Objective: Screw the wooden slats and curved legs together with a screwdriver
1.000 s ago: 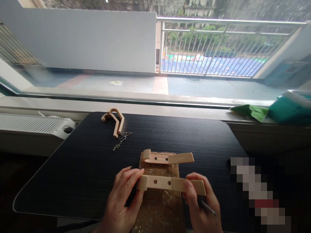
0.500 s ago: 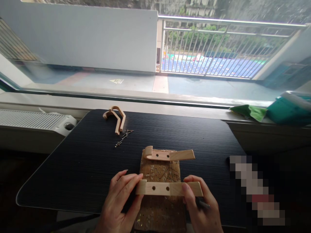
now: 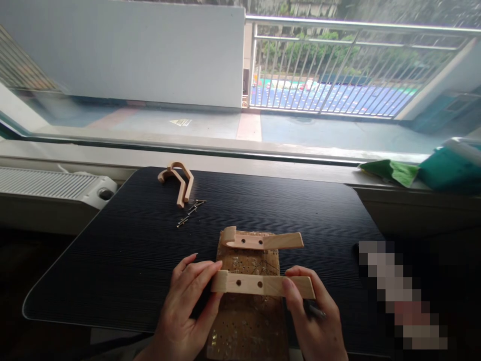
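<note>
A wooden hook piece with two holes [image 3: 259, 285] lies across a brown perforated board [image 3: 246, 321] on the black table [image 3: 112, 260]. My left hand [image 3: 188, 306] pinches its left end between thumb and fingers. My right hand [image 3: 317, 321] grips its right end and also holds a thin dark tool under the palm. A second wooden hook piece [image 3: 261, 241] lies across the far end of the board, untouched.
Two more wooden hook pieces [image 3: 180, 183] lie at the table's far left, with several small screws [image 3: 190, 213] beside them. A white radiator [image 3: 52, 188] stands to the left. Green cloth [image 3: 424, 173] rests on the window sill. A blurred-out patch covers the right edge.
The wooden piece in both hands has stayed over the board, shifting only slightly toward me and back. The view tilted a little.
</note>
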`<state>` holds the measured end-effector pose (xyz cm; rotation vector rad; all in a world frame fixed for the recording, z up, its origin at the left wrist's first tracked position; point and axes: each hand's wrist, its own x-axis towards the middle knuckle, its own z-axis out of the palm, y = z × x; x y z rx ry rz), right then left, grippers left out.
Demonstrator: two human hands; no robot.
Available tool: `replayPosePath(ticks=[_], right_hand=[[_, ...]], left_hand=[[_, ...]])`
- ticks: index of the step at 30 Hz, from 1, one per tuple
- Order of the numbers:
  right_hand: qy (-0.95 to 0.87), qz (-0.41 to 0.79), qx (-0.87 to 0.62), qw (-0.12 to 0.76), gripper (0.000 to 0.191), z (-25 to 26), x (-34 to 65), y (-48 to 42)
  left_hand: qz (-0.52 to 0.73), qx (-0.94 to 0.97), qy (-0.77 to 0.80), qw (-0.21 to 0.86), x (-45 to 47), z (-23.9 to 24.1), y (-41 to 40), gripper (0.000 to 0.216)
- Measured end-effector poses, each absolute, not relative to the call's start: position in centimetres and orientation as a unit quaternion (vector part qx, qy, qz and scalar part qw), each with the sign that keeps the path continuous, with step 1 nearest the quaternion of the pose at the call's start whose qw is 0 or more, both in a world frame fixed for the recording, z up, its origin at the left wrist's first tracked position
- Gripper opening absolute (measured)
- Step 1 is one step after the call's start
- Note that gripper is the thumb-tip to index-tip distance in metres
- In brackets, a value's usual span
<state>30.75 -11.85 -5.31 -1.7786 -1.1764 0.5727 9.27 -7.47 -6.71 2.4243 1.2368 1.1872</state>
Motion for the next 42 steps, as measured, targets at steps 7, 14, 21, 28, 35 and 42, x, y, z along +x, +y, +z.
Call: replayPosePath(ticks=[7, 14, 21, 28, 35, 42], right_hand=[[-0.445, 0.269, -0.722, 0.457, 0.022, -5.8, 30.9, -10.6], [-0.456, 0.246, -0.711, 0.475, 0.017, -6.7, 30.6, -10.3], [-0.467, 0.251, -0.702, 0.475, 0.016, -6.8, 30.7, -10.0], [-0.463, 0.264, -0.695, 0.482, 0.015, -6.8, 30.7, -10.2], [-0.454, 0.268, -0.691, 0.494, 0.017, -6.4, 30.6, -10.2], [-0.473, 0.252, -0.709, 0.459, 0.017, -5.9, 31.0, -12.1]], left_hand=[[0.395, 0.82, 0.406, 0.085, 9.9, -6.7, -5.3, 0.037], [0.395, 0.812, 0.41, 0.131, 9.3, -7.4, -5.1, 0.031], [0.409, 0.804, 0.397, 0.169, 9.4, -7.4, -4.7, 0.03], [0.419, 0.793, 0.403, 0.182, 9.6, -7.8, -5.2, 0.035], [0.414, 0.798, 0.393, 0.193, 9.5, -7.3, -5.2, 0.032], [0.386, 0.818, 0.396, 0.158, 8.5, -6.8, -7.1, 0.031]])
